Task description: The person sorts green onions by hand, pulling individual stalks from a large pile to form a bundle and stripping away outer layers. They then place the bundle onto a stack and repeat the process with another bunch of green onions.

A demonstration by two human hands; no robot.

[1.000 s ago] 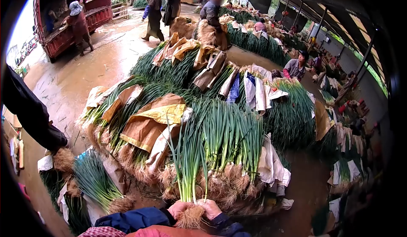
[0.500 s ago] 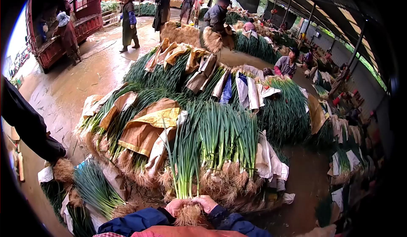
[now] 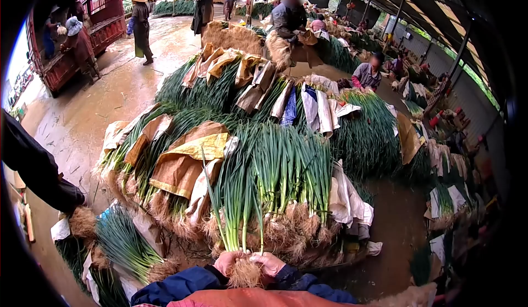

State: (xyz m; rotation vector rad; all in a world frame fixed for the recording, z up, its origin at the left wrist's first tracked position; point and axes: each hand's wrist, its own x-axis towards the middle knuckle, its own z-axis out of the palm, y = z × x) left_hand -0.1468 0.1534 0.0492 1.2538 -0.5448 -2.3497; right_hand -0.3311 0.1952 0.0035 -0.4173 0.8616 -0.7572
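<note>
At the bottom middle, my left hand (image 3: 227, 261) and my right hand (image 3: 268, 263) are side by side, both closed round the white lower ends of a bunch of green onions (image 3: 234, 219). The onions' brown, hairy roots (image 3: 245, 274) hang between the hands towards my body. Their green leaves point away from me, over the pile. A stalk on the left and another on the right stand slightly apart from the rest. Just beyond my hands lies a row of green onions (image 3: 291, 169), with roots facing me.
Brown and yellow sacking (image 3: 190, 156) and white sacking (image 3: 346, 200) cover parts of the pile. More onions (image 3: 129, 241) lie at lower left, beside another person's dark-clothed leg (image 3: 41, 164). A red truck (image 3: 104, 32) stands on the wet floor (image 3: 132, 81); several people work around.
Both hands keep their hold on the bunch, while a stalk at its left and another at its right now lean further apart. The person in the pointed hat has turned and moved left.
</note>
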